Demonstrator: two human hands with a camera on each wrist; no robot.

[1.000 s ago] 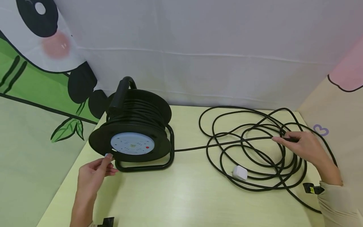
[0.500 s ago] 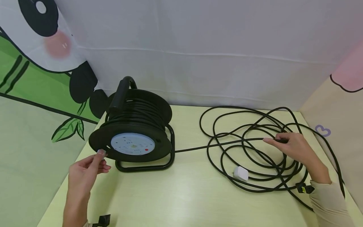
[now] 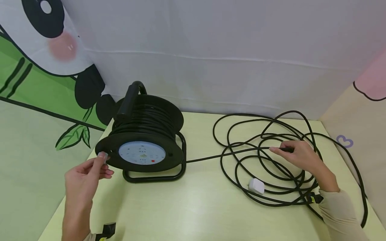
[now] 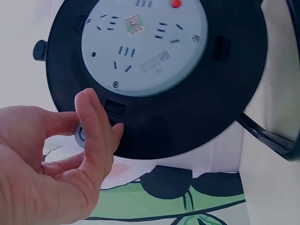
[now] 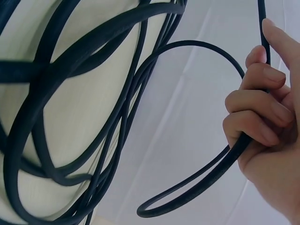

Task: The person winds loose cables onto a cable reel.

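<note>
A black cable reel stands on the table at the left, its round front disc carrying a pale socket panel with a red button. My left hand pinches a small grey knob at the disc's lower left edge, mostly covered by fingers. From the reel's right side a black cable runs almost straight across to my right hand. The right hand's fingers curl round this cable, and it loops out below them in the right wrist view.
Loose cable coils spread over the right half of the table, partly under the right forearm. A white plug lies among them. A black tube frame supports the reel. White fabric hangs behind.
The left hand has moved left and slightly up with the knob, and the disc has turned clockwise. The right hand has come left toward the reel, holding the cable, and the loose coils have shifted.
</note>
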